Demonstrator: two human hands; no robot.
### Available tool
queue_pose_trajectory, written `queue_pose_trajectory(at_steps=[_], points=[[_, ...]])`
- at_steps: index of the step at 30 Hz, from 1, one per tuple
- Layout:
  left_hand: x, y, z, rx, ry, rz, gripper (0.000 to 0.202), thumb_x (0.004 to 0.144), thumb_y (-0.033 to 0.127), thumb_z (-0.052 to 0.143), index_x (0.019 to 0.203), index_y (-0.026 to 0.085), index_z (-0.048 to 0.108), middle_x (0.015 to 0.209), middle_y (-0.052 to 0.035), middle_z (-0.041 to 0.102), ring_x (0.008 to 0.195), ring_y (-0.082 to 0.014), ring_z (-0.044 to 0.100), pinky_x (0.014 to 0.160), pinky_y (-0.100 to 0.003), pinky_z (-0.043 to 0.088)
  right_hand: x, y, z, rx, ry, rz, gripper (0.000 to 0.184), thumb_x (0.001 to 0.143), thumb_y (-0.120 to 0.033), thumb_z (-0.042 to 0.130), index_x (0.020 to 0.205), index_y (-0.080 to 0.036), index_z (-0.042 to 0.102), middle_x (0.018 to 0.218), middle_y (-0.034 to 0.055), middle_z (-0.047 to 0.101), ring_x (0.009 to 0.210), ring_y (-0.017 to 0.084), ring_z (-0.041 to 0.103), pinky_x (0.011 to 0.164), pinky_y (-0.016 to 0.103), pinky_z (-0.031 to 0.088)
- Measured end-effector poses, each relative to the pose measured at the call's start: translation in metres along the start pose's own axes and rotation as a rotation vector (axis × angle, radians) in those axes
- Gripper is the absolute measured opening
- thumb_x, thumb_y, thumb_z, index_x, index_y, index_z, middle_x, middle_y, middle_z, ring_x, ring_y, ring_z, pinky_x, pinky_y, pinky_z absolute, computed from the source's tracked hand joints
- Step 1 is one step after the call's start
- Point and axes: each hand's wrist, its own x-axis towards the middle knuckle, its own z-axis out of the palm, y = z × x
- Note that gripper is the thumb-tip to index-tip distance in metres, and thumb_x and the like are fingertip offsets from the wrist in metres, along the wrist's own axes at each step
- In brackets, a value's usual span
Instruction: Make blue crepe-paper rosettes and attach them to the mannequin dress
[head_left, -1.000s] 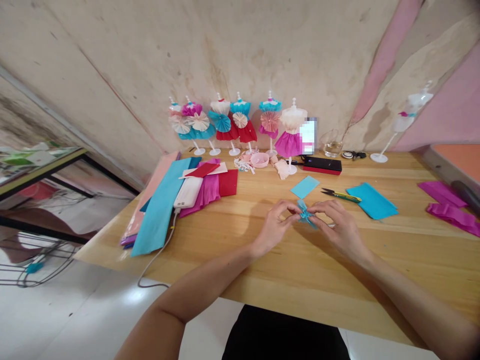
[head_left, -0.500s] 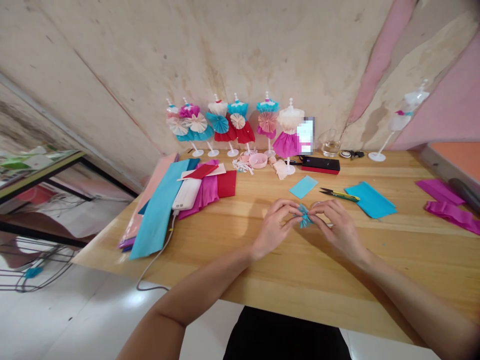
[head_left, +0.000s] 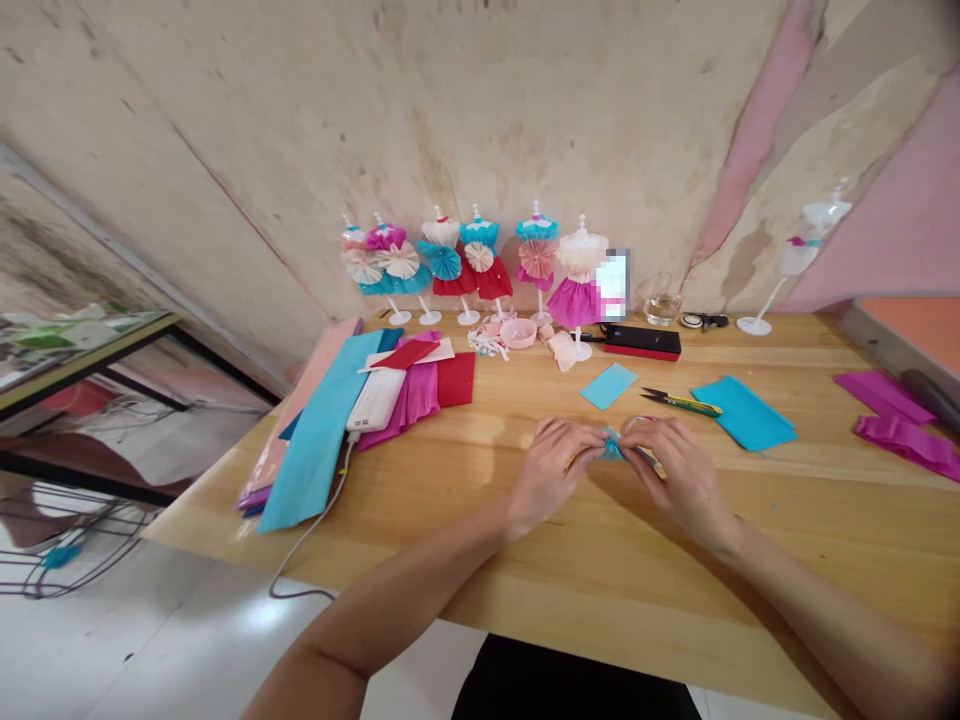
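Note:
A small pinched bunch of blue crepe paper [head_left: 613, 447] sits between my left hand [head_left: 555, 467] and my right hand [head_left: 681, 470], just above the wooden table [head_left: 600, 530]. Fingers of both hands grip it and hide most of it. A thin, pale ring-like loop [head_left: 637, 424] shows above my right fingers; what it is made of cannot be told. Small snips with a yellow-green handle [head_left: 681, 403] lie just beyond my right hand, next to a light-blue paper square [head_left: 608, 386].
Paper-dress models on white stands [head_left: 480, 262] line the back wall. Stacked crepe sheets [head_left: 315, 430] and a white power bank [head_left: 375, 400] lie left. A blue sheet [head_left: 742, 413], a black power bank [head_left: 642, 342] and magenta paper [head_left: 907, 446] lie right. The table's left edge drops to the floor.
My hands have closed in on the blue paper, which was fanned out and visible earlier and is now mostly covered. The thin loop has come into view. The whole view has tilted slightly.

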Motion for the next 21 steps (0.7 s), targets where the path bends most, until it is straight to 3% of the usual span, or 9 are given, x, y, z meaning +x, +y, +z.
queue_pose_trajectory(at_steps=[5, 12, 21], points=[[-0.0018, -0.0026, 0.0032, -0.009, 0.03, 0.017, 0.009, 0.091, 0.023, 0.058, 0.1, 0.022, 0.062, 0.099, -0.0015, 0.074, 0.093, -0.015, 0.067, 0.089, -0.034, 0.045, -0.0018, 0.0011, 0.0025, -0.002, 0.037, 0.013, 0.024, 0.087, -0.012, 0.06, 0.107, -0.025, 0.055, 0.096, 0.0057, 0.068, 0.094, 0.023, 0.061, 0.082, 0.043, 0.049], [-0.0028, 0.0028, 0.0015, 0.0, -0.002, -0.152, 0.014, 0.092, 0.032, 0.057, 0.101, 0.022, 0.062, 0.096, -0.0014, 0.073, 0.093, -0.0159, 0.066, 0.091, -0.034, 0.046, -0.0069, 0.0019, 0.0051, 0.014, 0.06, 0.074, 0.023, 0.087, -0.015, 0.061, 0.106, -0.026, 0.055, 0.094, 0.0054, 0.067, 0.094, 0.024, 0.061, 0.083, 0.044, 0.05], [-0.004, 0.0034, 0.0035, -0.02, -0.023, -0.185, 0.016, 0.092, 0.035, 0.056, 0.1, 0.022, 0.061, 0.095, -0.0019, 0.072, 0.094, -0.016, 0.066, 0.09, -0.033, 0.047, -0.0076, 0.003, 0.006, 0.006, 0.039, 0.073, 0.022, 0.088, -0.016, 0.06, 0.107, -0.025, 0.055, 0.094, 0.0054, 0.067, 0.093, 0.023, 0.061, 0.085, 0.043, 0.05]])
